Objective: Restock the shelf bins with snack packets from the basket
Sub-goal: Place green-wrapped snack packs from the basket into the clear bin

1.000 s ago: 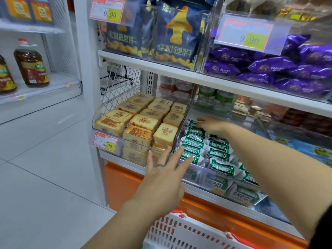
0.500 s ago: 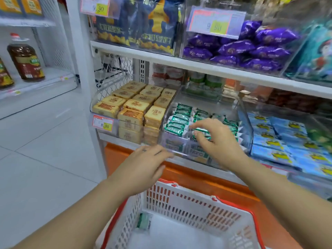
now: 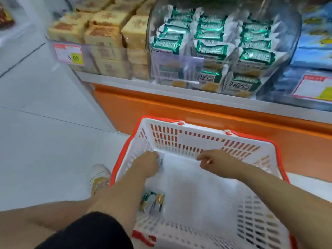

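Observation:
The white basket with an orange rim (image 3: 203, 139) sits on the floor in front of the shelf. My left hand (image 3: 148, 163) reaches into its far left corner, fingers curled round a green snack packet (image 3: 161, 162) that is mostly hidden. My right hand (image 3: 212, 159) hovers over the basket's far side with fingers loosely curled, holding nothing. Another green packet (image 3: 152, 202) lies on the basket floor near my left forearm. Above, the clear shelf bin (image 3: 179, 63) holds rows of matching green packets (image 3: 210, 49).
A bin of yellow cake packets (image 3: 106, 38) with a price tag (image 3: 69, 53) stands left of the green bin, and blue packets (image 3: 316, 51) fill the bin to the right. An orange base panel (image 3: 161, 106) runs under the shelf. My shoe (image 3: 99, 177) stands left of the basket.
Both hands have dropped from the shelf bin into the basket, and my view has tilted down. My left hand now holds the packet in the basket's corner.

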{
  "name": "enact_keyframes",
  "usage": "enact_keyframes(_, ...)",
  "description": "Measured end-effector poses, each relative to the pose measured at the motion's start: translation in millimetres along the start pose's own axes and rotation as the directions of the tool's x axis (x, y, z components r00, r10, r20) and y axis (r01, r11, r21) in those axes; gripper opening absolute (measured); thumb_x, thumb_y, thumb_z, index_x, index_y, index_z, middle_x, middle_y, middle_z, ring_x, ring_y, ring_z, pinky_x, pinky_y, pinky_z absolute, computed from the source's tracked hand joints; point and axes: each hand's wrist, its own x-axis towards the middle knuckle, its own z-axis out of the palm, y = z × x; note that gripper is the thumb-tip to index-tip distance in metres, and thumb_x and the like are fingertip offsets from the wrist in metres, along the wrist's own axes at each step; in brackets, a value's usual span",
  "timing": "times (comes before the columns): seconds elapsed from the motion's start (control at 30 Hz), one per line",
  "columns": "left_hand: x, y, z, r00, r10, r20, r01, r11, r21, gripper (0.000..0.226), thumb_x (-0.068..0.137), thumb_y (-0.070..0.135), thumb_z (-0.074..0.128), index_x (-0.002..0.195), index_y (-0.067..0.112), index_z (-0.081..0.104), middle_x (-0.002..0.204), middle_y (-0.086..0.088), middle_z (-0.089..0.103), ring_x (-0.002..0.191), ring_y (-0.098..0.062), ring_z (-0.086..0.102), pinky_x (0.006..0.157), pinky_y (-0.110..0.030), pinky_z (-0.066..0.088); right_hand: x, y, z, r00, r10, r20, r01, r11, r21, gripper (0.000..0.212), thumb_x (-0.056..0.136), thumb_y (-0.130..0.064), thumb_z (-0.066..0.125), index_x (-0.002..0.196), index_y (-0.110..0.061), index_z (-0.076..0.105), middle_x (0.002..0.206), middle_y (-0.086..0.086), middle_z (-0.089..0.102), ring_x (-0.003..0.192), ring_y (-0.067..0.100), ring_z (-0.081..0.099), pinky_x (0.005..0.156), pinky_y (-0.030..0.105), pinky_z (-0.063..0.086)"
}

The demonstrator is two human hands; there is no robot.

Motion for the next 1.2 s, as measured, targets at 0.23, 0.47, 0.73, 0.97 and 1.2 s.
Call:
enact_keyframes(0.23,28,-19,91,0.995,-0.057,0.078,0.04,0.978,0.205,0.046,0.095,0.012,0.044,0.14,0.02,0.048,0.145,-0.005,0.042,0.129,-0.028,0.046,0.109,-0.045,0.04,32,35,58,0.964,0.163,0.208,-0.194,0.972,0.134,0.033,0.1,-0.032,0.055,0.131,-0.02,0.058,0.13,-0.001,0.057,0.111,0.015,0.055,0.101,0.027,0.04)
enact_keyframes(0.47,75,-21,91,0.985,0.03,0.168,-0.144,0.682,0.717,0.086,0.084,0.016,0.066,0.153,0.015,0.015,0.153,-0.018,0.026,0.141,-0.036,0.03,0.11,-0.045,0.034,53,45,91,0.938,0.176,0.299,-0.251,0.939,0.235,0.031,0.1,-0.036,0.054,0.129,-0.026,0.058,0.117,-0.009,0.055,0.101,0.008,0.053,0.086,0.019,0.037)
enact_keyframes(0.73,80,-4,93,0.959,0.03,0.284,-0.136,0.922,0.364,0.069,0.09,0.035,0.06,0.149,0.022,0.026,0.134,-0.008,0.046,0.113,-0.028,0.056,0.098,-0.039,0.041,61,51,91,0.942,0.166,0.292,-0.241,0.94,0.243,0.029,0.102,-0.028,0.049,0.13,-0.027,0.058,0.132,-0.006,0.055,0.105,0.009,0.054,0.085,0.015,0.041)
enact_keyframes(0.97,46,28,15,0.793,0.089,0.602,0.428,0.621,-0.656,0.037,0.095,0.033,0.058,0.127,0.017,0.053,0.117,-0.008,0.067,0.095,-0.022,0.07,0.088,-0.035,0.057,48,27,50,0.978,0.19,0.083,-0.207,0.901,0.381,0.042,0.092,-0.011,0.064,0.131,-0.025,0.057,0.126,-0.006,0.058,0.116,0.018,0.055,0.099,0.033,0.051)
enact_keyframes(1.2,-21,60,-63,0.818,0.298,0.491,0.307,0.496,-0.812,0.026,0.096,0.022,0.062,0.121,0.018,0.06,0.099,-0.003,0.073,0.077,-0.016,0.069,0.094,-0.038,0.052,0,-14,-21,0.999,0.052,0.017,-0.048,0.7,0.712,0.049,0.085,-0.013,0.075,0.13,-0.023,0.058,0.112,-0.002,0.066,0.104,0.015,0.065,0.088,0.033,0.055)
